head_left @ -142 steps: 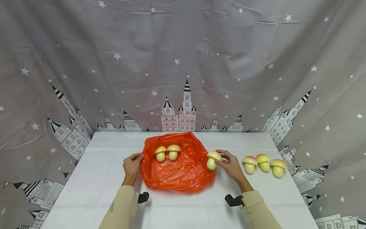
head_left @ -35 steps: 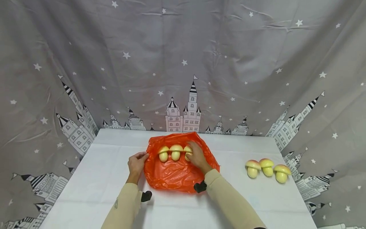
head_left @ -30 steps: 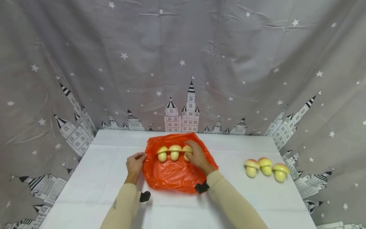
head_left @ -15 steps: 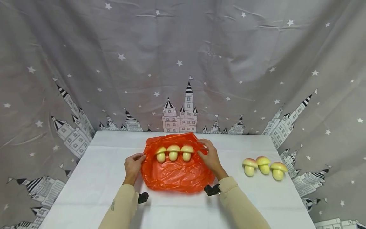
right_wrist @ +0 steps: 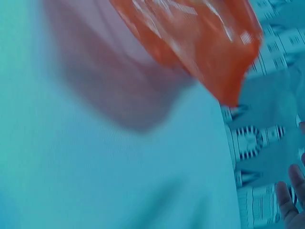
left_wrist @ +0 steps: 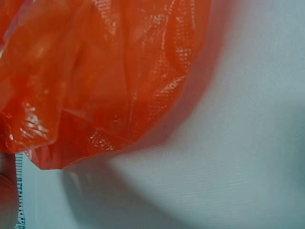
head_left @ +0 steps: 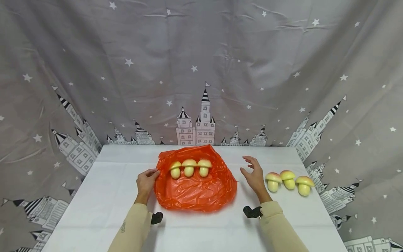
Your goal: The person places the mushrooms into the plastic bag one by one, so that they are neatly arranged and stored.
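Observation:
A red plastic bag (head_left: 201,192) lies spread open on the white table. Inside it, three yellow toy mushrooms stand in a row: a left one (head_left: 175,170), a middle one (head_left: 189,168) and a right one (head_left: 204,168). My left hand (head_left: 146,182) pinches the bag's left rim between thumb and fingers. In the left wrist view the bag's side (left_wrist: 119,71) fills the upper left. My right hand (head_left: 254,176) is off the bag's right side, fingers spread and holding nothing. Its fingertips (right_wrist: 286,195) show at the right wrist view's edge.
Right of my right hand, three more toy mushrooms with reddish-yellow caps sit close together: one (head_left: 273,181), another (head_left: 288,179) and a third (head_left: 304,185). A grey curtain (head_left: 201,42) with stars and castles hangs behind the white table (head_left: 119,157).
My right hand carried a third mushroom into the bag, let it go beside the other two, then moved out to the right. My left hand stayed on the rim.

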Demonstrator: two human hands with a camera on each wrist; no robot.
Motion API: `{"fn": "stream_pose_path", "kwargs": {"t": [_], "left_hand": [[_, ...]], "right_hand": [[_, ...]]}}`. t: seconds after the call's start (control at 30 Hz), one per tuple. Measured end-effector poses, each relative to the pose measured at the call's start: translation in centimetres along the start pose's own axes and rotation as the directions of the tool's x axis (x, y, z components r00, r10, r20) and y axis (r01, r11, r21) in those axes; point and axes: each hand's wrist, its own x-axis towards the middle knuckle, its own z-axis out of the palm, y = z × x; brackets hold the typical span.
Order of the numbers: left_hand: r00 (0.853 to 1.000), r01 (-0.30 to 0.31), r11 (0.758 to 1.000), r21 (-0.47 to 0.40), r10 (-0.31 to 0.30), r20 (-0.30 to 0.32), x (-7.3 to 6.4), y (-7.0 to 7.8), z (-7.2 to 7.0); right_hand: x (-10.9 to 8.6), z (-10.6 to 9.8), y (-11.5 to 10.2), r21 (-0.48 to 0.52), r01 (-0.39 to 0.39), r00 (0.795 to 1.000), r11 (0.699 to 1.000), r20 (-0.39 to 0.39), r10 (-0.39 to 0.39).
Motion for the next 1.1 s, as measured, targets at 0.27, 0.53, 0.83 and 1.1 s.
{"fn": "stream_pose_path", "kwargs": {"t": [0.27, 0.53, 0.83, 1.1], "left_hand": [[1.0, -0.003, 1.0, -0.008, 0.003, -0.012, -0.2, 0.2, 0.1], [1.0, 0.016, 1.0, -0.01, -0.016, -0.003, -0.2, 0.1, -0.1], [1.0, 0.017, 1.0, 0.001, -0.017, -0.008, -0.3, -0.1, -0.3], [1.0, 0.022, 1.0, -0.001, -0.022, -0.008, -0.3, -0.2, -0.4]], "right_hand": [[-1.1, -3.3, 1.9, -0.03, -0.013, 0.99, 0.999, -0.14, 0.009], [-2.0, -5.0, 3.3, -0.068, -0.099, 0.966, 0.993, -0.248, 0.079], [-3.2, -6.1, 4.6, -0.054, -0.163, 0.951, 0.985, -0.276, 0.142], [-3.5, -6.2, 5.1, -0.086, -0.179, 0.949, 0.98, -0.277, 0.149]]}}
